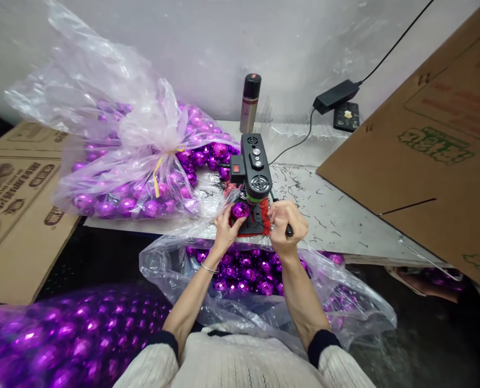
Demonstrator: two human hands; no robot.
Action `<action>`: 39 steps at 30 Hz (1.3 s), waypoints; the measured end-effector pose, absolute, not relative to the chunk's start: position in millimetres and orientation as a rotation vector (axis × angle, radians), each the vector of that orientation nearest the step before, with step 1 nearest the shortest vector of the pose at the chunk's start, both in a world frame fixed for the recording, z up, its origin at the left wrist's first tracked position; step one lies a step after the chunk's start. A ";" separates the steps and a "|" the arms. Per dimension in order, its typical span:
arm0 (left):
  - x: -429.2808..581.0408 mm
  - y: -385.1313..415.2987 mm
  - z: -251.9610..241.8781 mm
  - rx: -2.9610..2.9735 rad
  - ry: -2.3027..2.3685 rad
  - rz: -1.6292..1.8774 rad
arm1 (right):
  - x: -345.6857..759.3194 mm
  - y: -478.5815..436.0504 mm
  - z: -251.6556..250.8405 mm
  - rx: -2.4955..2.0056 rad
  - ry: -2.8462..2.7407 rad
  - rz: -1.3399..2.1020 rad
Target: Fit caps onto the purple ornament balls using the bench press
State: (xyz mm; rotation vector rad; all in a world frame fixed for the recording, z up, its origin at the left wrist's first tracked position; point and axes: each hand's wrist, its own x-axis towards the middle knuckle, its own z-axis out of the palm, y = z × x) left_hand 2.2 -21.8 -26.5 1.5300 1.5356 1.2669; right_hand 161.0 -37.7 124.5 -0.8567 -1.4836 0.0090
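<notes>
Purple ball (240, 209) clamped in left grip (226, 227); handle (289, 231) in right grip (287, 221); bags (143, 126) hold more.

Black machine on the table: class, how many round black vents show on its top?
2: a far vent, beyond the round silver buttons, and a near vent, on their camera side. Others may be hidden underneath.

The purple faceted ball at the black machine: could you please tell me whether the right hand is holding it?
No, the left hand holds the purple faceted ball, while the right hand grips the machine's black-ended lever.
</notes>
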 end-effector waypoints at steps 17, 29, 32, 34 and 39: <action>6.0 -7.7 -28.6 1.977 1.330 1.245 | 163.1 -39.9 120.6 -0.840 -1.525 -0.014; 3.1 -8.4 -31.3 1.959 1.258 1.256 | 161.1 -42.6 77.4 -0.831 -1.486 -0.038; 3.2 -9.6 -30.5 1.948 1.266 1.245 | 160.3 -39.9 63.4 -0.794 -1.455 -0.057; 3.0 -10.4 -29.8 1.944 1.255 1.248 | 159.7 -38.3 56.1 -0.786 -1.437 -0.064; 2.8 -10.9 -29.0 1.922 1.285 1.215 | 158.8 -37.6 41.5 -0.810 -1.412 -0.085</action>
